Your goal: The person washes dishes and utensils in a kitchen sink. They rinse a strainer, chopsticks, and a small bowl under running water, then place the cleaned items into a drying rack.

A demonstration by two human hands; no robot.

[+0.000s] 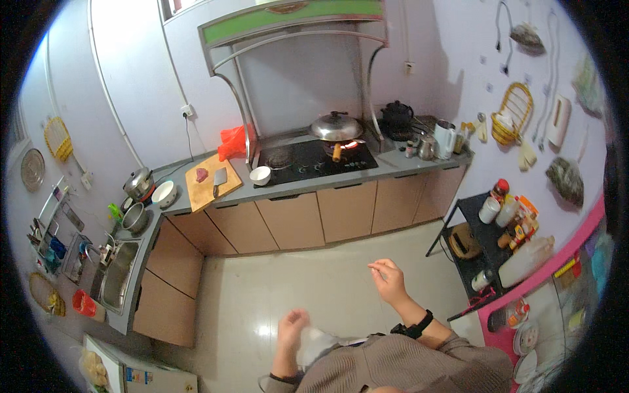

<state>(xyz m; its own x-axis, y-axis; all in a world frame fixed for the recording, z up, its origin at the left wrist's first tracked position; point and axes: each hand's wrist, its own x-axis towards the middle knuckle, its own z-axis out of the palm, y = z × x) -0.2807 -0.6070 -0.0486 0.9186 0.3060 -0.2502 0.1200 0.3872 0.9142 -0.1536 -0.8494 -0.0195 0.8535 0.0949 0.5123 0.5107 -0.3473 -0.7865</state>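
Observation:
Over the tiled floor, my right hand is raised with its fingers bent and thumb near the fingertips; no object shows in it. My left hand, blurred, hangs lower, fingers curled, and I cannot tell whether it holds anything. Both are well away from the counter. There, a wooden cutting board bears a piece of raw meat and a cleaver. A white bowl stands at the left edge of the black gas cooktop. A lidded wok sits over a lit burner, its wooden handle pointing towards me.
The sink is at the left, with a metal bowl and a patterned bowl beyond it. A black shelf rack with bottles stands at the right. A refrigerator is at the lower left.

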